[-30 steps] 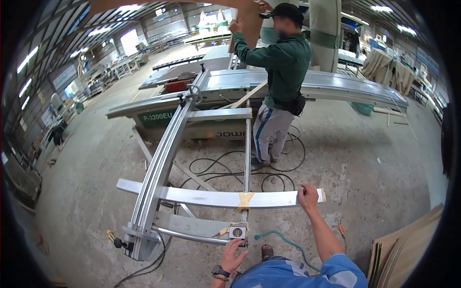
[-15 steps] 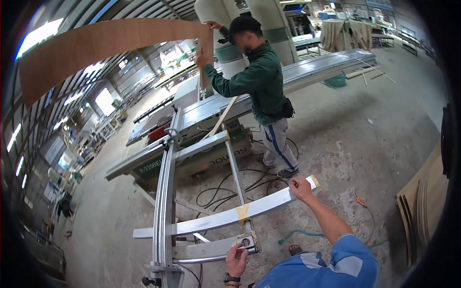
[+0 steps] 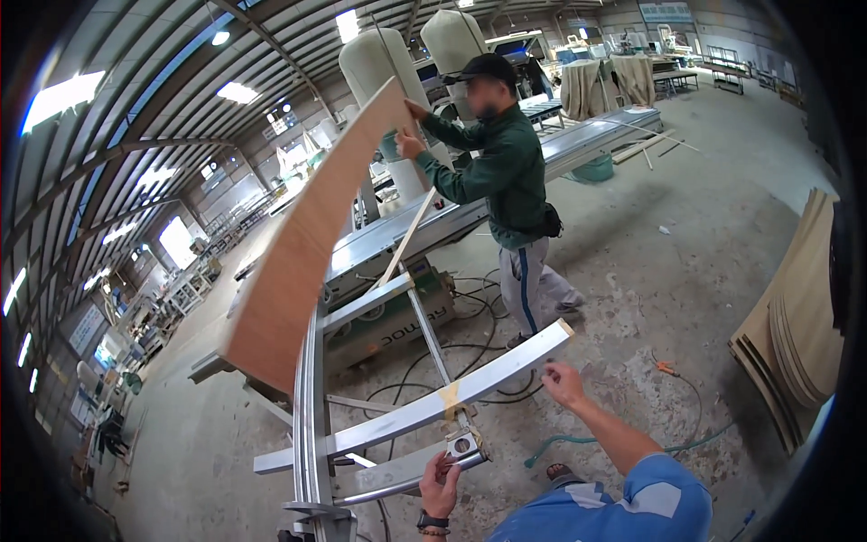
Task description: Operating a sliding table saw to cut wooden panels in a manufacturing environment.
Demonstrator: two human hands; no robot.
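Observation:
My left hand (image 3: 439,485), with a dark watch on its wrist, has its fingers closed at the near edge of a pale metal end piece (image 3: 463,446) with a round hole. That piece sits at the end of the saw's side frame. My right hand (image 3: 564,384) is loosely closed just off the right end of a long silver metal bar (image 3: 510,369), with no object visible in it. Yellow tape (image 3: 451,397) marks the bar's middle, where it crosses the frame. A co-worker (image 3: 517,172) in a green jacket holds up a long curved brown wooden panel (image 3: 293,248) with both hands.
A panel saw (image 3: 411,316) stands beyond the frame, with a wood strip (image 3: 408,237) leaning on it. Black cables (image 3: 479,348) and a green hose (image 3: 560,441) lie on the concrete floor. Curved wooden panels (image 3: 787,352) stand stacked at the right.
The co-worker has swung the panel from nearly level to steeply slanted, its far end now low over the frame. My right hand has come away from the bar; my left stays by the end piece.

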